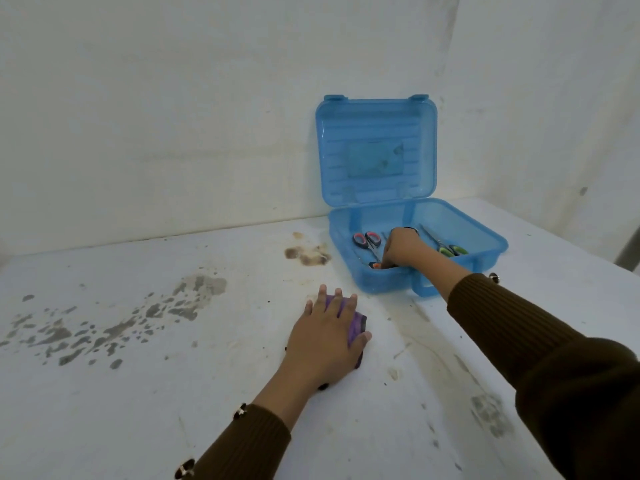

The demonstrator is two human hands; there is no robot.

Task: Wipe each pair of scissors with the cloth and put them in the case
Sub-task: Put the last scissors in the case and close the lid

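Head view is showing the left hand (325,337) pressing flat on the soft purple cloth (356,325); the right hand (401,247) is curling round orange-handled scissors (375,265) inside the blue case (388,282); being stiff, light and sharp, they are probably best held by the handles.

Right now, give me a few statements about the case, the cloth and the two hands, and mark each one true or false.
1. The blue case stands with its lid open. True.
2. The left hand rests on the purple cloth on the table. True.
3. The right hand lies flat on the table outside the case. False: the right hand reaches down into the case.
4. The green-handled scissors lie on the table beside the cloth. False: the green-handled scissors lie inside the case, to the right of the right hand.
5. The red-and-grey-handled scissors lie inside the case. True.
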